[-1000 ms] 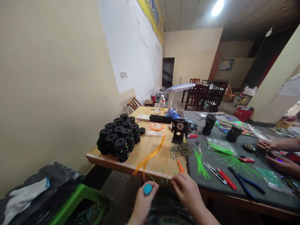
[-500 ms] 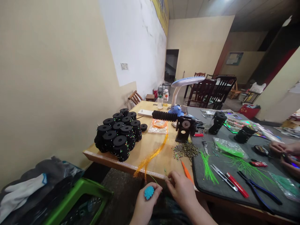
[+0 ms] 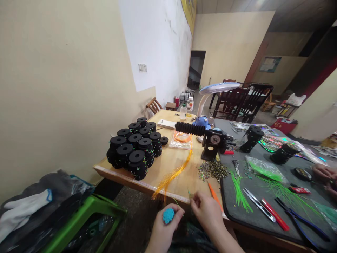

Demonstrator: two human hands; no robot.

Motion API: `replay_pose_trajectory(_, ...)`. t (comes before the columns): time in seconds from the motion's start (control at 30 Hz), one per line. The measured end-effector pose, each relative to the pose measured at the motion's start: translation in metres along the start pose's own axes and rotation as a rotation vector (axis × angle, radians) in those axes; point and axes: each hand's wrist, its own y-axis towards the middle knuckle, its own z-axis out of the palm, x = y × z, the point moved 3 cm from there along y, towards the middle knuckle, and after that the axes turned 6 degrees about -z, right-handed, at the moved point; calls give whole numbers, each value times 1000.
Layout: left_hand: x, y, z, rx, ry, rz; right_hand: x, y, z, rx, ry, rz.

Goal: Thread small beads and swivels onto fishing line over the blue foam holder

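My left hand (image 3: 161,230) is closed around a turquoise piece with a knobbly, flower-like end (image 3: 168,215), held above my lap in front of the table edge. A thin yellow-green strand (image 3: 177,202) sticks out by its thumb and fingertips. Just to the right, my right hand (image 3: 209,212) has thumb and finger pinched together at the table edge, beside a tiny green bit (image 3: 189,193). What lies in that pinch is too small to make out. Orange strands (image 3: 171,178) hang over the edge beyond my left hand. Near my right hand lies an orange pointed tool (image 3: 214,195).
Black foam spools (image 3: 137,157) stand grouped at left. A black clamp device (image 3: 210,146) sits behind a pile of small metallic beads (image 3: 217,170). Thread snips (image 3: 259,204), pliers (image 3: 297,214) and green strands (image 3: 239,195) lie on the grey mat (image 3: 233,207). Another person's hands (image 3: 325,174) are far right.
The camera view has shifted slightly, so the table and tools sit a little differently in frame. Both hands keep nearly the same pose and grip.
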Motion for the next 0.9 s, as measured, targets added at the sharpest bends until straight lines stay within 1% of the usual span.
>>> replay_pose_trajectory(0.13,-5,3,4,31,4,14,-7,2,-3,21,108,23)
replay_pose_trajectory(0.23,-5,5,8,31,-10,1,-14,3,-3,19,243,42)
replay_pose_trajectory(0.33,-7,9,11,19,-25,-6,-19,7,-4,34,464,56)
replay_pose_trajectory(0.37,-9,10,12,16,-20,11,-20,8,-5,46,553,63)
replay_pose_trajectory(0.43,-20,12,15,35,20,108,-20,11,-9,79,733,79)
replay_pose_trajectory(0.53,-43,15,20,141,184,349,-21,14,-19,155,931,120)
replay_pose_trajectory(0.6,-57,19,26,220,313,444,-23,15,-26,225,1026,162)
replay_pose_trajectory(0.67,-68,25,34,314,405,498,-27,14,-32,316,1135,208)
replay_pose_trajectory(0.77,-82,32,50,445,468,545,-34,13,-41,421,1283,246)
replay_pose_trajectory(0.83,-87,35,60,487,486,565,-40,12,-47,435,1338,261)
replay_pose_trajectory(0.9,-89,38,68,491,505,584,-46,11,-53,430,1383,280)
